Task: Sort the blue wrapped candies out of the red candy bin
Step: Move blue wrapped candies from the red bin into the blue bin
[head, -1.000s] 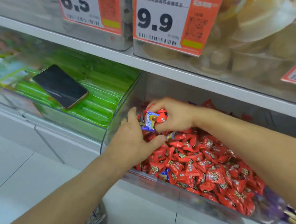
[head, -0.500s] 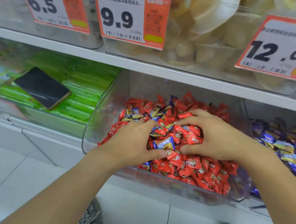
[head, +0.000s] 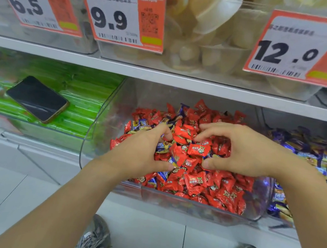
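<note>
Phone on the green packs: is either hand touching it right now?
Apart. The head view shows the phone lying on the green packs in the neighbouring bin, while the left hand and right hand are both in the red candies.

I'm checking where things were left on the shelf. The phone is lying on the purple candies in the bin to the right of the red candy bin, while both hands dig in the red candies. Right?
Not quite. The head view shows the phone lying on the green packets in the bin left of the red candy bin. The rest holds: the left hand and right hand are in the red candies.

Head view, close, angled down at shelf bins (head: 106,118).
</note>
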A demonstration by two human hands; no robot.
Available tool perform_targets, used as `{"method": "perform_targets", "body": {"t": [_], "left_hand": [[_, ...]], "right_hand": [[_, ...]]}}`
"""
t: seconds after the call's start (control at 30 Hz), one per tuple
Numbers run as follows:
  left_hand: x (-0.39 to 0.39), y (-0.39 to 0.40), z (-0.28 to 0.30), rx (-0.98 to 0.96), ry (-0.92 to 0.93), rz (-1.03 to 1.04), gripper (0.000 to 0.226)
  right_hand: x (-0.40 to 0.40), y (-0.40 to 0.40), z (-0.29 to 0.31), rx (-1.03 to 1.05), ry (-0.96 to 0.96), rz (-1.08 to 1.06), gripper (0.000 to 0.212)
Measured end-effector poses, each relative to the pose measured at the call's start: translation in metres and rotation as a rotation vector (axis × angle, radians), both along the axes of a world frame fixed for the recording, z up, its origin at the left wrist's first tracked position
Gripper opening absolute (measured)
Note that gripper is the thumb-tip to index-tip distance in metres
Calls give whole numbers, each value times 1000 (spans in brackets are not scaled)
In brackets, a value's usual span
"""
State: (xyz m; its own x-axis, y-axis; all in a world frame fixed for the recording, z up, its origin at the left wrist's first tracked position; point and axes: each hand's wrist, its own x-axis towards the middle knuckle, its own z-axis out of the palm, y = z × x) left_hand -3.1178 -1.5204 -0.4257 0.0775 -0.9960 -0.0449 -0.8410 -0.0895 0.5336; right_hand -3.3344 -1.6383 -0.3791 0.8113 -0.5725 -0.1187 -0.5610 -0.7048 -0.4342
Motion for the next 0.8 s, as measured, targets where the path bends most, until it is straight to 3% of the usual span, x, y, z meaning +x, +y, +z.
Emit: {"method": "perform_targets", "body": {"t": [0.13,0.33,0.43,0.5,0.63,0.73,0.8], "left_hand": [[-3,-1,2,-58,-82,19,45],[4,-1,6,-93,-57,59,24],[11,0,7,-125,-47,106,16],[16,-2,7,-141,4,147,22],[16,-6,14,-159,214,153,8],[15,-6,17,-149,317,198,4],[15,-6,14,-136,259,222,8]], "right_hand": [[5,-1,-3,-108,83,-80,62],[2,-5,-1,-102,56,-93,45],[-7,-11,5,-111,82,-135,53],[-10,-12,8,-105,29,-173,56],[-1,-1,9,-151,-144,-151,30],[6,6,-2,-155,77,-98,46],[10,6,-9,-174,171,-101,46]]}}
